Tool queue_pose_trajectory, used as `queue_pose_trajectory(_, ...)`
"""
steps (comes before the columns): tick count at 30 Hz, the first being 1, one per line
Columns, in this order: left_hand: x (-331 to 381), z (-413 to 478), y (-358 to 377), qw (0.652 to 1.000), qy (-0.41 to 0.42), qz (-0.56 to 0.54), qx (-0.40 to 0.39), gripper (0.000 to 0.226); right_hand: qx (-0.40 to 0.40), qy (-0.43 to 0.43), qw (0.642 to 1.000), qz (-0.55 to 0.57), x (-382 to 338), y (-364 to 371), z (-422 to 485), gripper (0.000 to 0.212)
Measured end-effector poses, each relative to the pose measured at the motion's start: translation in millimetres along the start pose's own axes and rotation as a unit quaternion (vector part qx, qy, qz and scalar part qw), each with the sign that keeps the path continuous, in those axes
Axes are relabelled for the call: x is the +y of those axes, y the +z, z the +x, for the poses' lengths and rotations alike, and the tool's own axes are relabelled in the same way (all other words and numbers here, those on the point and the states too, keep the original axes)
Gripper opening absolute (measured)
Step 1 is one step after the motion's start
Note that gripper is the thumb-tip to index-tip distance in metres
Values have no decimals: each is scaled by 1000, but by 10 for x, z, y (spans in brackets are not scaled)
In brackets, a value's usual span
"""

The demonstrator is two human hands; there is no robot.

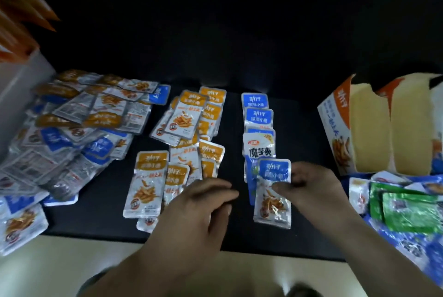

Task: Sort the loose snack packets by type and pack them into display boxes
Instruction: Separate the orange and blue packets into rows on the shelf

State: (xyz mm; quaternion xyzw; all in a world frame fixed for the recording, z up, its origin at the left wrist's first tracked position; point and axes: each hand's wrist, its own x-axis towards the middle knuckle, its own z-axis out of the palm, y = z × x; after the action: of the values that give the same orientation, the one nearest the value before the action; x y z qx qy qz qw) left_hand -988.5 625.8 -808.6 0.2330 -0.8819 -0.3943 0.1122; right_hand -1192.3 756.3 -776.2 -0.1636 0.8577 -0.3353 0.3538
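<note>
Right grip (311, 186) pinches a blue-labelled packet (273, 192) by the 魔芋爽 packet (260, 150); left grip (199, 205) loosely curled.

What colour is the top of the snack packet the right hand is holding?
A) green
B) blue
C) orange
B: the packet that the right hand pinches has a blue band across its top.

The table (239, 57) is black; orange-topped packets (147, 184) are silver below; blue-topped packets (257, 109) likewise; green packets (407, 212), blurred, seem glossy; display box (340, 129) white with an orange corner.
</note>
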Motion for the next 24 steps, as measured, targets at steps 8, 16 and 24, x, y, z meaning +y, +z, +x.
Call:
queue_pose_trajectory(8, -61, -14, 20, 1000, 5, 2, 19, 27, 95, -52, 973, -202, 162, 157, 33, 34)
queue_pose_trajectory(16, -387, -151, -492, 996, -41, 3, 83, 24, 66, -231, 966, -92, -385, 768, -75, 13)
queue_pose_trajectory(24, -1120, -689, -1100, 911, -248, 255, 210, 72, -110, -347, 919, -154, -1065, 1551, -121, 22)
